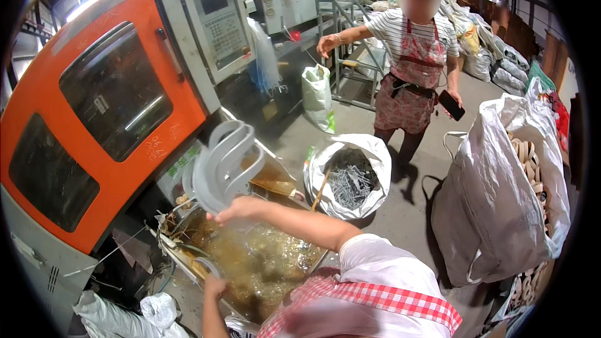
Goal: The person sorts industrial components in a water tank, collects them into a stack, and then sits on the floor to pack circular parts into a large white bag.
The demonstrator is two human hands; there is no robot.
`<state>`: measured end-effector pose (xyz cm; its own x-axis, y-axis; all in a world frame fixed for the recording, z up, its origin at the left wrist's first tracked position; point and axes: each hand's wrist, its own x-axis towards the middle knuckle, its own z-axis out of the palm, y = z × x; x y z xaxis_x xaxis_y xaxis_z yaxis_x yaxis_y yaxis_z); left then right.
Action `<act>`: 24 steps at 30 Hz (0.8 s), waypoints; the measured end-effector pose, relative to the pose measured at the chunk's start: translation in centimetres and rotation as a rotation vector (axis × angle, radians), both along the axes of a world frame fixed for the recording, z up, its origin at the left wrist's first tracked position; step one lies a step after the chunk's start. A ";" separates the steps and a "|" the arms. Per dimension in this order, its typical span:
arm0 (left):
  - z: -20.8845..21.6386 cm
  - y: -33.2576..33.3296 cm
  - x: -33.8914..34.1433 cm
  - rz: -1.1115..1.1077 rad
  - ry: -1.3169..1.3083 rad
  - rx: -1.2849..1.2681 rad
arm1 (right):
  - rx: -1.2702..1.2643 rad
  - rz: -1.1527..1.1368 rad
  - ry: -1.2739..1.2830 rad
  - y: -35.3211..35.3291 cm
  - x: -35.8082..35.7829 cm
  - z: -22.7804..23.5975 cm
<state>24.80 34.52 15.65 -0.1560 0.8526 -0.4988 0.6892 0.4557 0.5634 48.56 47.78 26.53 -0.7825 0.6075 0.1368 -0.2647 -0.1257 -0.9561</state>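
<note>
My right hand [236, 209] is closed on the lower edge of several grey curved plastic pieces [216, 172] with looped openings, held up in a bunch. Beneath them lies a wide tub of murky, yellowish water [269, 263], its surface rippled and glinting. Over the tub's left edge, my left hand [215, 285] is closed at the end of another grey curved plastic piece [206, 267]. Part of that piece is lost against the water and the tub's side. What the parts are for cannot be made out.
An orange machine [188, 75] with a control panel [219, 28] stands left. Beyond the tub is a white sack [316, 175] of grey scraps. A large woven bag [482, 200] of tan pieces stands right. A co-worker [416, 69] holds a phone [451, 105], one arm stretched out.
</note>
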 end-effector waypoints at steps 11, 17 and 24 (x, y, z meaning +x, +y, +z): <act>4.6 1.4 1.5 0.242 -1.665 0.498 | 1.024 0.200 -0.153 -3.3 -1.9 -8.0; 1.4 1.4 3.9 0.453 -1.671 0.737 | 0.958 0.573 -0.625 -0.1 -2.0 -12.4; 6.5 -1.7 6.7 0.251 -1.807 0.769 | 0.979 0.518 -0.726 -1.6 -0.5 -7.1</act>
